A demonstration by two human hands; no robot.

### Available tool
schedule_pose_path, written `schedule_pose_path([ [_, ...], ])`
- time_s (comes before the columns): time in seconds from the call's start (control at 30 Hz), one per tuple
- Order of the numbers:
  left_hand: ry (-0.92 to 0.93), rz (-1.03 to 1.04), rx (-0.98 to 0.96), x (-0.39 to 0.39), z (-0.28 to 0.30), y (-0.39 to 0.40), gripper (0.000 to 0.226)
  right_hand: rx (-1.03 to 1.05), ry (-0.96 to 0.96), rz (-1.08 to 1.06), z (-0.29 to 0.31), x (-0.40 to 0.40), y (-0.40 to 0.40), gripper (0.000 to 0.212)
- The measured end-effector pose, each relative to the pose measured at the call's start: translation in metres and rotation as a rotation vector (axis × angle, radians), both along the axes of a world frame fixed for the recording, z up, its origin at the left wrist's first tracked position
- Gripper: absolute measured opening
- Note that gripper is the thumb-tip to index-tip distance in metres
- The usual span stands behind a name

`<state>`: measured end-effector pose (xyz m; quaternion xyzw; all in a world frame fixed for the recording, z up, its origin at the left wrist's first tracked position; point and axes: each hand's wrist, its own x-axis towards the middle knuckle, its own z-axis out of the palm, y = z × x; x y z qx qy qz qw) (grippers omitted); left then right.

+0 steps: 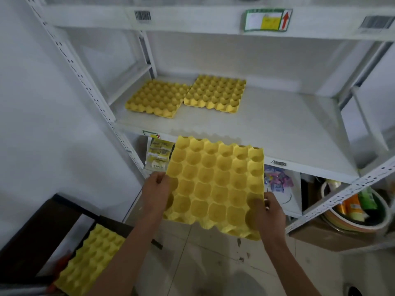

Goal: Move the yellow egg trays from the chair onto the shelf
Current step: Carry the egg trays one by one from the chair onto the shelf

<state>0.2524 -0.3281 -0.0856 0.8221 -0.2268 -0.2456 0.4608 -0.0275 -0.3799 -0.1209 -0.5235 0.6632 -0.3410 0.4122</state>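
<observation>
Both hands grip one tray (215,184) by its sides, left hand (157,192) and right hand (270,212), just before the shelf (277,129). Two trays (186,96) lie there; another (89,259) waits on the chair (27,242). Next: slide it onto bare shelf beside them.

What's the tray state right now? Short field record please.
trays on shelf: two, left tray and right tray, edges meeting
held tray: in the air, in front of the shelf edge
left hand: grip on held tray's left edge
right hand: grip on its right edge
on chair: chair tray
</observation>
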Motion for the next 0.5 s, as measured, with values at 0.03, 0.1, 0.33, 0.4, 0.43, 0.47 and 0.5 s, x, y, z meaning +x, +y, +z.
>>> schedule_pose_path([
  [0.03, -0.007, 0.018, -0.017, 0.004, -0.001, -0.006, 0.013, 0.0, 0.0, -0.016, -0.001, 0.006, -0.005, 0.01],
  [0.1, -0.009, 0.039, -0.05, 0.011, -0.002, -0.017, 0.016, 0.005, -0.016, -0.058, 0.0, 0.018, -0.015, 0.015],
  [0.33, -0.037, 0.017, -0.007, 0.06, -0.016, -0.101, 0.031, 0.044, -0.006, -0.122, -0.014, 0.071, -0.086, 0.032],
  [0.4, -0.044, 0.013, 0.016, 0.078, -0.023, -0.129, 0.033, 0.047, -0.013, -0.131, -0.022, 0.088, -0.113, 0.031],
  [0.43, -0.038, 0.011, 0.023, 0.087, -0.027, -0.142, 0.034, 0.044, -0.008, -0.128, -0.026, 0.096, -0.127, 0.031],
  [0.47, -0.033, 0.006, 0.033, 0.095, -0.029, -0.154, 0.034, 0.044, 0.002, -0.128, -0.029, 0.104, -0.139, 0.03],
  [0.5, -0.024, -0.005, 0.045, 0.104, -0.03, -0.167, 0.033, 0.049, 0.01, -0.135, -0.032, 0.111, -0.151, 0.029],
])
